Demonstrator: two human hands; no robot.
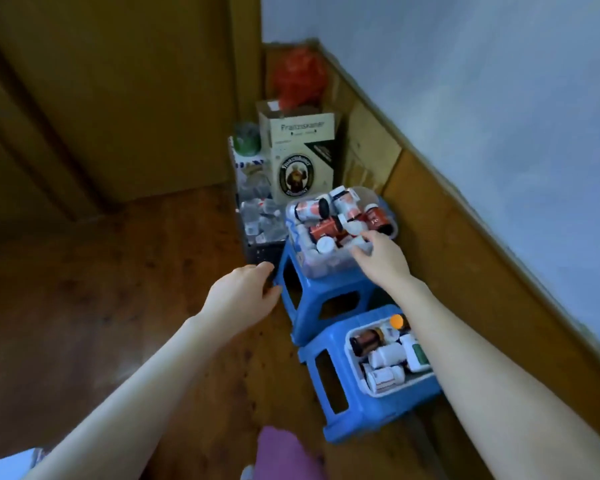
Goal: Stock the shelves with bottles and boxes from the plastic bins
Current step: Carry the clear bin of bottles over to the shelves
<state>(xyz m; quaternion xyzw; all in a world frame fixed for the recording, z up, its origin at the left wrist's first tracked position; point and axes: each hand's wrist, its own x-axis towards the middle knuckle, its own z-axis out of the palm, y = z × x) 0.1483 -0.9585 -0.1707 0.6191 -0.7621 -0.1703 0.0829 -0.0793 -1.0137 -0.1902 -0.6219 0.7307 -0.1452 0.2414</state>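
Centre-right of the frame: the far bin [326,268], a clear plastic tub, sits on the far stool [298,306], heaped with bottles. The near bin [406,384], white-walled, sits on the near stool [361,410] at lower right, partly behind the right forearm. No shelves in view.

The right hand [381,258] is the nearer one, already over the far bin's right-hand edge. Its fingers reach up-frame and left, lightly bent across a white bottle [358,242] at the top of the heap. The bottle lies directly under the fingertips, thumb below it and forefinger above, but we cannot tell whether they have closed on it. Its long axis is hard to read; only a pale rounded end shows.

The left hand [246,292] hangs at centre frame, just beside the far stool's left corner. Fingers loosely curled, nothing in them; contact with the stool is unclear.

Look of the stock: small pill-style bottles, all tumbled on their sides. A red-brown bottle [326,228] lies with its long axis roughly left to right across the frame, just left of the fingertips. A white-and-orange bottle [309,209] with a dark cap lies above it.

We judge this a pick from the far bin — the right hand needs only to close and lift. Loose neighbours may roll as one comes out.

Behind, upper centre: a cardboard box [302,157] and a red bag [298,77].
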